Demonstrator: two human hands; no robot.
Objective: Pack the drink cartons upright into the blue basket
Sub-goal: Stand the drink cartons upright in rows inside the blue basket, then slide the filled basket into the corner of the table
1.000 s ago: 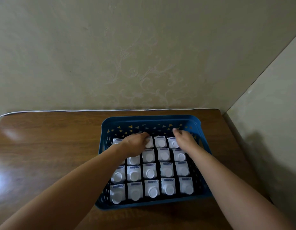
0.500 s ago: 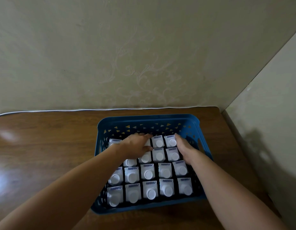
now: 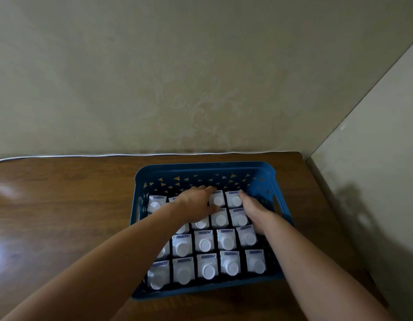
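Looking down through the head camera, I had both hands inside the blue perforated plastic basket [image 3: 279, 205], which sat on the brown glossy wooden table [image 3: 61, 205] at lower centre of the frame. The white square-topped drink cartons with round caps [image 3: 205, 242] stood upright in neat rows, filling it from the near wall up to the far row. My left hand [image 3: 196, 205] lay spread on the carton tops in the upper middle of the basket, fingers reaching the far row; whether they curled round one carton I could not tell. My right hand [image 3: 251, 214] pressed flat, fingers straight, against the right-hand column of cartons, grasping nothing. I judged this the closing step: squaring up the far rows. Next I would need a gentle sideways nudge to tighten the gaps without tipping any carton.
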